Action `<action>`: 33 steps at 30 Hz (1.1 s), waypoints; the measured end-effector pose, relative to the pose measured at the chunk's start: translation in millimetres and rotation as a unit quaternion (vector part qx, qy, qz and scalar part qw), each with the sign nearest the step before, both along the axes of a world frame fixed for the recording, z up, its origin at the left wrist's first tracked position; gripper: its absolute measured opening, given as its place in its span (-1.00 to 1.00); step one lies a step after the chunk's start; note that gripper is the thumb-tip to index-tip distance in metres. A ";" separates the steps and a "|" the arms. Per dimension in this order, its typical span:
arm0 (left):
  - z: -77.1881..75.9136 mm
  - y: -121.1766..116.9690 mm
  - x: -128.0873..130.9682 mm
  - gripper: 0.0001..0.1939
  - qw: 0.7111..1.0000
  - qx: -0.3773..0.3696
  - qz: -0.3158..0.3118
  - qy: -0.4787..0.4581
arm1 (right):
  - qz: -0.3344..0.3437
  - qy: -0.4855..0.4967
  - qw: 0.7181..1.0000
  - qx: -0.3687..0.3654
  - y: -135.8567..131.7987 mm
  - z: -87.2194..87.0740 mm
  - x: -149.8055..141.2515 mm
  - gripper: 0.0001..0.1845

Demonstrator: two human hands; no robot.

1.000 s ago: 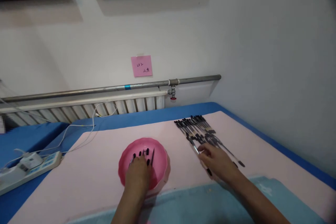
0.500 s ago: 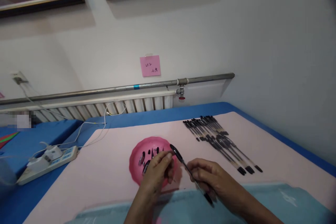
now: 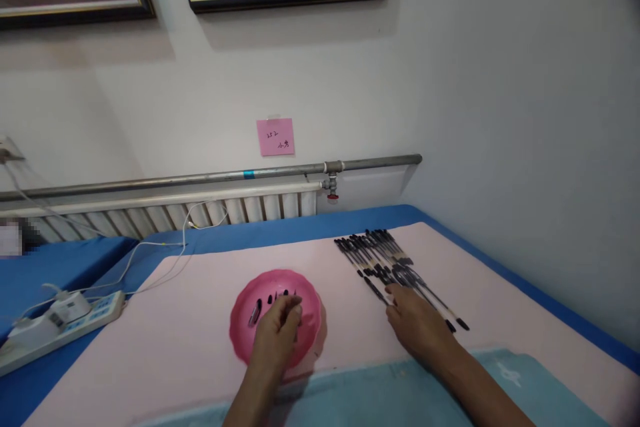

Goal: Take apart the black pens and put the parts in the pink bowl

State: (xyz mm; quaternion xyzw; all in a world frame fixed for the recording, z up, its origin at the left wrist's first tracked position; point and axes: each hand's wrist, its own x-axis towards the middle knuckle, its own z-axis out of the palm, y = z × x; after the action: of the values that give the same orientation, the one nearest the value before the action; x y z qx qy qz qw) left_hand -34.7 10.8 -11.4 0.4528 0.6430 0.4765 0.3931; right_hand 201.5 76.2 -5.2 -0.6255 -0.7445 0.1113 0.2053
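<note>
My left hand [image 3: 280, 325] hovers over the pink scalloped plate [image 3: 239, 337], its fingers curled and pinched together. Whatever may be in that pinch is hidden. Small black and clear pen parts [image 3: 255, 313] lie on the plate, partly covered by the hand. To the right, my right hand [image 3: 417, 320] is down at the pink sheet, closed around a black capped pen [image 3: 374, 289]. The pen's capped end points away from me and its lower part is behind the fingers. Just beyond and beside it, several similar pens [image 3: 373, 250] are lined up in slanting rows.
A light blue cloth [image 3: 380, 390] lies along the near edge of the pink sheet [image 3: 190, 320]. At the left, a power strip [image 3: 95, 320] with plugs and white cables rests on the blue surface. Behind the table are a radiator [image 3: 260, 208] and a metal pipe [image 3: 200, 180].
My right hand has carried the pen from in front of me to the near side of the pen rows. My left hand has let go of the pen's capped end and moved over the plate.
</note>
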 end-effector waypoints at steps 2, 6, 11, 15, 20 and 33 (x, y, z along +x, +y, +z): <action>3.2 -0.4 -6.5 -0.56 0.995 0.031 0.054 0.083 | -0.002 0.067 0.998 0.015 -2.9 5.5 -4.1 -0.58; 11.6 -6.0 -16.6 -0.36 0.969 0.104 0.116 0.193 | 0.010 0.244 0.966 0.083 -17.5 24.2 -13.0 -0.43; 17.3 -14.1 -24.2 -0.25 0.944 0.191 0.161 0.217 | -0.007 0.271 0.942 0.196 -34.7 38.8 -13.3 -0.30; 18.5 -15.3 -28.2 -0.20 0.946 0.195 0.175 0.192 | -0.005 0.262 0.947 0.185 -31.5 35.5 -11.0 -0.29; 19.4 -14.9 -29.4 -0.18 0.947 0.193 0.180 0.181 | -0.015 0.259 0.945 0.200 -24.5 30.8 -6.4 -0.28; 17.3 -10.1 -34.8 -0.13 0.964 0.135 0.166 0.161 | -0.046 0.316 0.935 0.154 -16.3 35.4 2.0 -0.21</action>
State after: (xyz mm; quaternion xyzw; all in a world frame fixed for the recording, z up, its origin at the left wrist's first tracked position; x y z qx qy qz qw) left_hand -69.5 0.7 5.9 0.4596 0.6937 0.5379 0.1350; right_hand 203.6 59.9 30.2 -0.5526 -0.6196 0.1777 0.5283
